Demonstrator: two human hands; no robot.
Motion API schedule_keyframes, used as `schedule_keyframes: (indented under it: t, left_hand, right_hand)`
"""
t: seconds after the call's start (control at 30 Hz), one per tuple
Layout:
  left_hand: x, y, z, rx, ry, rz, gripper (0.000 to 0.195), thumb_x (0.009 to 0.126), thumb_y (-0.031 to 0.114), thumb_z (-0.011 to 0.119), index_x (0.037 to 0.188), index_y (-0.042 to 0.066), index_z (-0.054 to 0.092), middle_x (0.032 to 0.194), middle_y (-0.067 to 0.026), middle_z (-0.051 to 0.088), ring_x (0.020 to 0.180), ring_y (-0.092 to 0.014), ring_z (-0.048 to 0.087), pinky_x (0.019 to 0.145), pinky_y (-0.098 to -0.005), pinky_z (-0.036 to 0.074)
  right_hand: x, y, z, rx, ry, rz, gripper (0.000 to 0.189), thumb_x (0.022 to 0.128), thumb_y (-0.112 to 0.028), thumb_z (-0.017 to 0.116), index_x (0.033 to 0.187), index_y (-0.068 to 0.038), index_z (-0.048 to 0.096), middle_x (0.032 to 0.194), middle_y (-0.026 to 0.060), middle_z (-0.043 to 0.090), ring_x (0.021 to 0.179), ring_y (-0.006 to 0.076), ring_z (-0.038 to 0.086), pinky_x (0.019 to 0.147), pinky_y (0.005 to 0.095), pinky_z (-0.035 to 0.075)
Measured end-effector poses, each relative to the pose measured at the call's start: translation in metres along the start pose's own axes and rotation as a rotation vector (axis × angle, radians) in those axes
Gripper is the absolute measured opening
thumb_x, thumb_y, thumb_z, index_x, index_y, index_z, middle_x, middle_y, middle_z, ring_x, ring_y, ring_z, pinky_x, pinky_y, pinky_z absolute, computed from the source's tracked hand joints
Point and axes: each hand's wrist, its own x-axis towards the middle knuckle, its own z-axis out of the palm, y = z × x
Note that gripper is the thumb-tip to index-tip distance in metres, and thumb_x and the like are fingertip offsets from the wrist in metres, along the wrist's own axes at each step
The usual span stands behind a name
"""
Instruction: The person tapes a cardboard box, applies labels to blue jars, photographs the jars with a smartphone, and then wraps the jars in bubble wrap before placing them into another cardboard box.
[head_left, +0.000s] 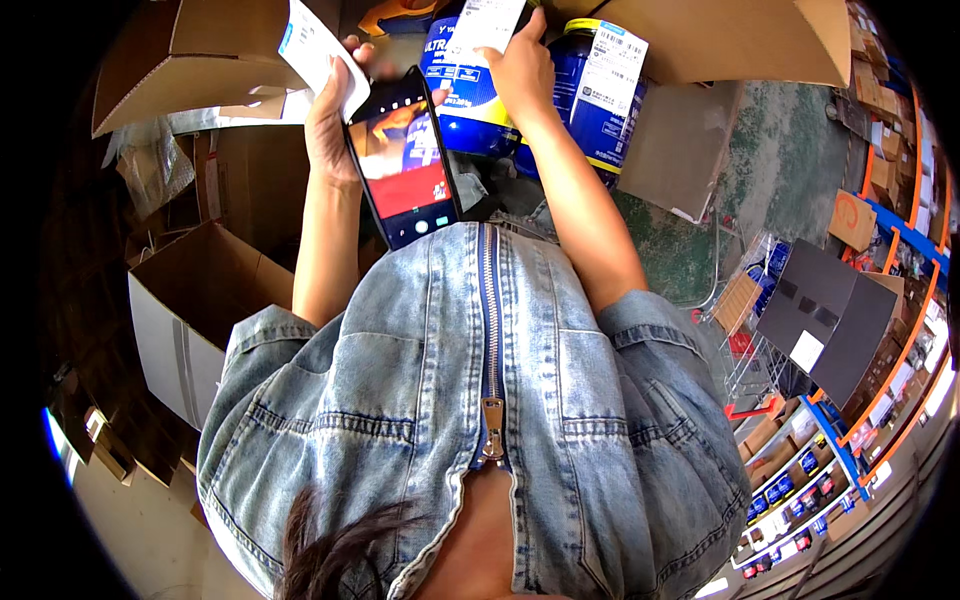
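Note:
My left hand (334, 124) holds a smartphone (401, 161) upright together with a folded white paper label sheet (319, 56); the phone screen shows a camera picture. With fingers at a white label (486, 26) on a blue plastic tub (469, 112), my right hand (523, 75) reaches to the tub's upper right side; whether it grips the label or only presses it, I cannot tell. Another blue tub (581, 127) stands just right of my right hand, with a printed white label (611, 67) on its side. A yellow band rings each tub.
Open cardboard box flaps (720, 37) rise at the top right and top left. An open carton (180, 352) stands at the left. To the right are a wire cart (750, 360) with a dark box (825, 315) and orange-and-blue shelving (900, 225). An orange tape dispenser (394, 15) lies behind the phone.

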Motion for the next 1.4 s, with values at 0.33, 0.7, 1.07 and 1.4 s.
schedule_keyframes:
  t: [0.33, 0.7, 1.07, 1.4]
  left_hand:
    - [-0.014, -0.026, -0.014, -0.107, 0.037, -0.149, 0.024, 0.089, 0.026, 0.06, 0.107, 0.01, 0.058, 0.096, -0.0061, 0.065, 0.094, -0.021, 0.062, 0.086, -0.0673, 0.045]
    - [-0.023, -0.042, 0.0, 0.014, 0.172, -0.327, 0.025, 0.092, 0.029, 0.056, 0.098, 0.005, 0.057, 0.082, -0.0085, 0.056, 0.083, -0.024, 0.062, 0.085, -0.0594, 0.05]
    - [-0.037, -0.048, 0.019, 0.256, 0.115, -0.296, 0.024, 0.085, 0.023, 0.061, 0.104, 0.008, 0.058, 0.093, -0.0097, 0.064, 0.091, -0.026, 0.064, 0.081, -0.0598, 0.052]
    - [-0.014, -0.076, 0.05, 0.637, 0.196, -0.42, 0.044, 0.086, 0.018, 0.062, 0.117, -0.008, 0.044, 0.1, -0.023, 0.061, 0.085, -0.031, 0.067, 0.074, -0.0457, 0.06]
  right_hand:
    - [-0.028, 0.087, -0.089, -0.291, 0.263, 0.034, 0.024, 0.08, -0.022, 0.071, 0.092, -0.003, 0.063, 0.097, 0.0182, 0.059, 0.099, 0.0337, 0.055, 0.085, 0.0424, 0.043]
    - [-0.044, 0.228, -0.138, 0.569, 0.665, 0.427, 0.032, 0.091, 0.0, 0.052, 0.122, 0.007, 0.049, 0.092, 0.014, 0.064, 0.068, 0.0171, 0.063, 0.043, 0.0255, 0.051]
    - [0.063, 0.365, -0.105, 0.38, 0.666, 0.857, 0.023, 0.085, -0.002, 0.061, 0.107, 0.005, 0.063, 0.09, 0.0216, 0.067, 0.057, 0.027, 0.066, 0.038, 0.0322, 0.053]
    - [-0.014, 0.176, -0.139, 0.591, 0.232, 0.203, 0.025, 0.091, -0.025, 0.06, 0.105, -0.005, 0.066, 0.089, 0.0029, 0.066, 0.075, 0.0085, 0.059, 0.064, 0.0231, 0.047]
